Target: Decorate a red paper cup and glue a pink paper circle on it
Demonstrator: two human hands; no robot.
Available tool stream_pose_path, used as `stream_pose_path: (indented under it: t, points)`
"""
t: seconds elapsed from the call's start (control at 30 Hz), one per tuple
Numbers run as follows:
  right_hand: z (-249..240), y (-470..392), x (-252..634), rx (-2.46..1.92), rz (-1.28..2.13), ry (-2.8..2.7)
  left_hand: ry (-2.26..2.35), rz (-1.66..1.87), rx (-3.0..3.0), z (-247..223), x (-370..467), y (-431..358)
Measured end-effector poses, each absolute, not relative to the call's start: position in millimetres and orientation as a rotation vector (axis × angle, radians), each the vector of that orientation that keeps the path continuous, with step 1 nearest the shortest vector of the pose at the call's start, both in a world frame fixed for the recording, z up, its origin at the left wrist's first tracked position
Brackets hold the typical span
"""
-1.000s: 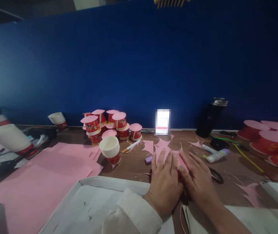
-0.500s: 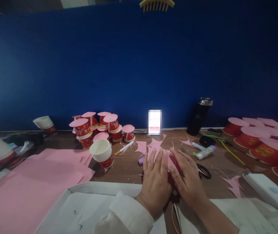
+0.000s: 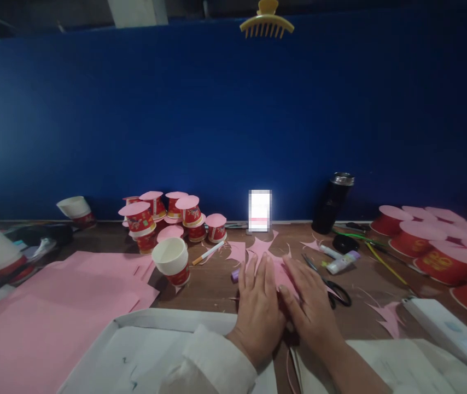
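Note:
My left hand [image 3: 258,312] lies flat, fingers stretched forward, over pink paper [image 3: 283,276]. Beside it my right hand [image 3: 310,306] rests on the same paper, its fingers extended and the thumb close to the left hand. What lies beneath the palms is hidden. Black-handled scissors [image 3: 342,295] are just right of my right hand. A purple cap [image 3: 235,275] shows by my left fingertips. Jagged pink paper scraps [image 3: 235,252] are scattered around. Further left stands an upright paper cup [image 3: 170,256] with a white inside.
Red cups topped with pink paper discs [image 3: 137,209] are stacked at the back left; larger red tubs [image 3: 447,262] with pink tops stand right. Pink sheets [image 3: 73,306], a white tray [image 3: 168,312], a glue stick [image 3: 343,262], a black flask [image 3: 332,202] and a power strip [image 3: 450,334] surround my hands.
The view has tilted up slightly, showing more of the yellow claw clip at the top. Both hands stay flat on the pink paper with only a slight shift; more of the scissors shows.

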State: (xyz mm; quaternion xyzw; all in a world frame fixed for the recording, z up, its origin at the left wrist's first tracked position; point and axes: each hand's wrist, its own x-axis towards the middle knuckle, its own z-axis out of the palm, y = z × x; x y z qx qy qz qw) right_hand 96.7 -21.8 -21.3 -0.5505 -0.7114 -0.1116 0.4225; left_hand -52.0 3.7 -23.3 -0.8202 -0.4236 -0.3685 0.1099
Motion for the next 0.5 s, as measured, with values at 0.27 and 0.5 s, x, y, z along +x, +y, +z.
stream_pose_path:
  t: [0.27, 0.5]
  points:
    - [-23.0, -22.4, 96.6, -1.416, -0.302, -1.784, -1.181, -1.066, -2.367, -25.7, -51.8, 4.2]
    - [-24.8, -19.8, 97.1, -1.426, -0.354, -1.787, -1.238, -1.008, -2.373, -27.9, -51.4, 4.3]
